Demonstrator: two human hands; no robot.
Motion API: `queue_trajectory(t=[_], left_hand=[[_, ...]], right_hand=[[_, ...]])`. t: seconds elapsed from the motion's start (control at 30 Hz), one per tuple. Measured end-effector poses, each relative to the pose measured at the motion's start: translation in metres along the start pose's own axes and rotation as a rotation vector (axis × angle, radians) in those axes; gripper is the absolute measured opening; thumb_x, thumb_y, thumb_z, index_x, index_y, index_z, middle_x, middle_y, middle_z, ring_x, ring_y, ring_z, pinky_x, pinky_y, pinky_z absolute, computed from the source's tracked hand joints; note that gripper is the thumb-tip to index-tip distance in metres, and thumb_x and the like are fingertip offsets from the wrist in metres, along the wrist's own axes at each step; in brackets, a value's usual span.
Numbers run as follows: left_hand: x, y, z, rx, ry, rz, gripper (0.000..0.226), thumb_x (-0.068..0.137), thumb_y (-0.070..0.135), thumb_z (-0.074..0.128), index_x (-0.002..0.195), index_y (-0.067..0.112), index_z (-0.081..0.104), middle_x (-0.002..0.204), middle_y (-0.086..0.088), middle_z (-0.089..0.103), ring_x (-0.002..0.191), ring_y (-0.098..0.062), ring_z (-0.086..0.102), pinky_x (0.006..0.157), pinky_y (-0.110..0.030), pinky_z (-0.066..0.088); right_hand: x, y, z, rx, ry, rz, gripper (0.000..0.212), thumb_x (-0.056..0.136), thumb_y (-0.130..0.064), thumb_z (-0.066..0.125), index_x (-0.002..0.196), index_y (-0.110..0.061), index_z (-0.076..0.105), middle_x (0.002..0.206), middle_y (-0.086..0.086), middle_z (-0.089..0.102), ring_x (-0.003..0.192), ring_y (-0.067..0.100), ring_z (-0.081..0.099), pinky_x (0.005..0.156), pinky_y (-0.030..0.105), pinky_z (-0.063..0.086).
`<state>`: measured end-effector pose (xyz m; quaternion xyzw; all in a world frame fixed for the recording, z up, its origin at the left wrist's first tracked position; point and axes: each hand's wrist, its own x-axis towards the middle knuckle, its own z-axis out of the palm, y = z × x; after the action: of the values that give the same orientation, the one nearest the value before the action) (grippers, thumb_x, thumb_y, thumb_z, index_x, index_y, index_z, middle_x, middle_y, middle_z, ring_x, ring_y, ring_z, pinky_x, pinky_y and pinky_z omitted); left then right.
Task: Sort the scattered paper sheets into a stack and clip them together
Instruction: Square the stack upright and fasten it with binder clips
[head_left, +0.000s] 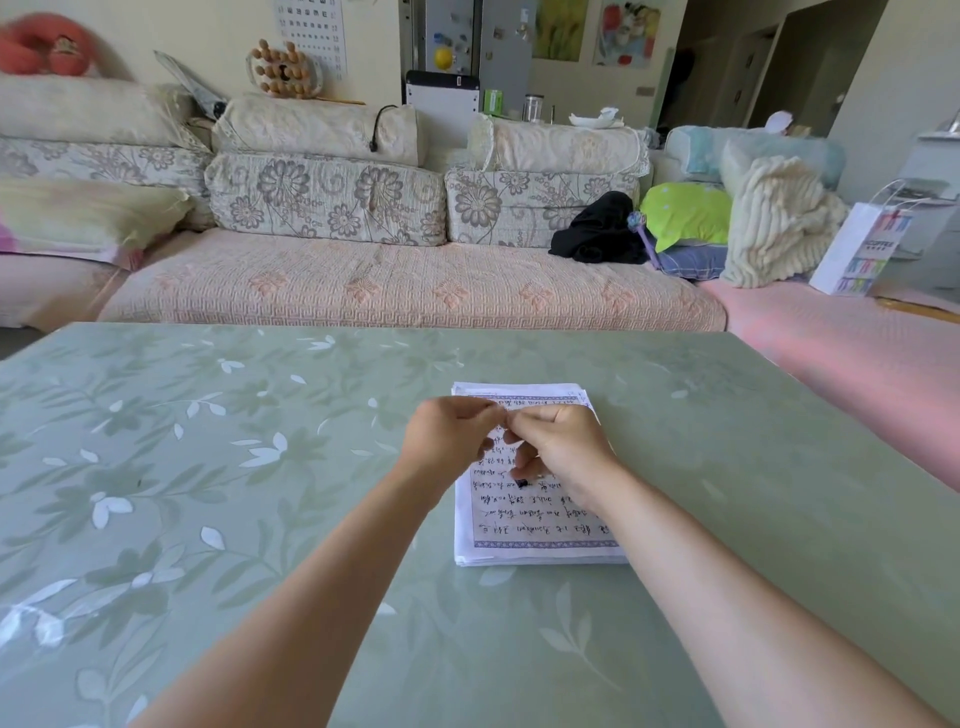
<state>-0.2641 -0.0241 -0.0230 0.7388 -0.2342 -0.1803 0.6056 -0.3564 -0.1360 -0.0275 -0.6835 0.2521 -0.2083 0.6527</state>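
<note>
- Green leaf-patterned desk (218, 467) in daylight.
- Floral sofa (332, 202) beyond it, with pink cover (405, 291).
- Eye chart (310, 31) on cream wall (208, 26).
- Dark doorway (737, 62) at right.

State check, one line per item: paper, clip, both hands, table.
Stack of white handwritten paper sheets: gathered, lying flat on the table, edges roughly aligned.
Small black clip: only a dark bit visible under the right hand; cannot tell whether it is on the sheets.
Left hand: raised above the stack, fingertips pinched against the right hand's.
Right hand: above the stack, fingers curled.
Pale green leaf-patterned table: holds the stack.
</note>
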Motion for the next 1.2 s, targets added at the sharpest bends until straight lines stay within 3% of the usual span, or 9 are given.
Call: queue_trajectory(t=[0.13,0.27,0.33,0.53,0.73,0.83,1.0,1.1,1.2], left_hand=[[0.003,-0.009,-0.010,0.068,0.017,-0.024,0.006,0.085,0.015,0.072,0.079,0.014,0.070,0.077,-0.010,0.072,0.063,-0.017,0.066,0.073,-0.038,0.062],[0.019,-0.034,-0.027,0.448,0.011,-0.056,0.011,0.085,0.027,0.064,0.082,0.016,0.063,0.080,-0.003,0.068,0.069,-0.021,0.062,0.070,-0.032,0.053],[0.019,-0.047,-0.035,0.689,0.018,-0.073,0.013,0.087,0.033,0.063,0.088,0.020,0.064,0.089,0.000,0.068,0.084,-0.023,0.064,0.075,-0.031,0.053],[0.024,-0.067,-0.043,0.996,0.044,-0.037,0.023,0.090,0.029,0.056,0.111,0.026,0.063,0.111,0.000,0.059,0.112,-0.023,0.052,0.075,-0.030,0.042],[0.020,-0.045,-0.028,1.055,0.165,0.250,0.039,0.088,0.030,0.059,0.127,0.027,0.056,0.128,-0.001,0.053,0.121,-0.024,0.043,0.097,-0.036,0.038],[0.014,-0.033,-0.012,0.915,0.019,0.439,0.028,0.090,0.029,0.060,0.118,0.031,0.064,0.117,0.006,0.061,0.111,-0.018,0.049,0.093,-0.033,0.043],[0.003,-0.047,0.002,0.894,-0.183,0.466,0.041,0.090,0.033,0.063,0.130,0.030,0.056,0.126,0.009,0.060,0.118,-0.015,0.047,0.095,-0.035,0.045],[0.004,-0.046,-0.001,0.776,-0.195,0.520,0.041,0.087,0.025,0.068,0.127,0.030,0.060,0.121,0.009,0.062,0.112,-0.012,0.052,0.090,-0.033,0.048],[0.006,-0.037,-0.005,0.649,-0.159,0.625,0.023,0.082,0.015,0.073,0.104,0.023,0.073,0.094,0.006,0.066,0.085,-0.011,0.060,0.073,-0.017,0.045]], right_hand=[[0.006,0.003,-0.010,-0.288,-0.060,-0.093,0.017,0.095,-0.017,0.065,0.109,-0.016,0.074,0.087,-0.004,0.071,0.053,0.009,0.059,0.050,0.022,0.049],[0.016,0.013,-0.033,-1.009,-0.074,-0.128,0.033,0.092,-0.026,0.063,0.123,-0.033,0.068,0.110,-0.015,0.061,0.100,0.008,0.062,0.084,0.024,0.047],[0.016,0.021,-0.041,-1.164,-0.136,-0.092,0.033,0.089,-0.030,0.067,0.121,-0.037,0.068,0.118,-0.013,0.056,0.112,0.011,0.057,0.094,0.028,0.047],[0.018,0.029,-0.040,-1.153,-0.113,-0.144,0.008,0.083,-0.033,0.075,0.091,-0.032,0.076,0.086,-0.017,0.054,0.088,0.007,0.058,0.071,0.024,0.044],[0.017,0.025,-0.035,-1.170,-0.151,-0.163,0.013,0.086,-0.028,0.065,0.096,-0.028,0.073,0.103,-0.013,0.066,0.096,0.010,0.061,0.078,0.025,0.048],[0.016,0.024,-0.031,-1.205,-0.146,-0.178,0.013,0.086,-0.025,0.067,0.095,-0.027,0.076,0.099,-0.011,0.070,0.094,0.013,0.064,0.075,0.025,0.048],[0.015,0.029,-0.025,-1.317,-0.108,-0.254,0.021,0.087,-0.026,0.056,0.069,-0.019,0.063,0.073,-0.003,0.063,0.071,0.021,0.060,0.055,0.027,0.040],[0.011,0.025,-0.019,-0.892,-0.125,-0.107,0.027,0.092,-0.030,0.058,0.075,-0.013,0.068,0.067,-0.002,0.066,0.055,0.017,0.053,0.051,0.025,0.038],[0.006,0.010,-0.014,-0.441,-0.181,0.086,0.017,0.092,-0.024,0.064,0.084,-0.012,0.073,0.074,-0.003,0.074,0.047,0.012,0.047,0.043,0.019,0.033]])
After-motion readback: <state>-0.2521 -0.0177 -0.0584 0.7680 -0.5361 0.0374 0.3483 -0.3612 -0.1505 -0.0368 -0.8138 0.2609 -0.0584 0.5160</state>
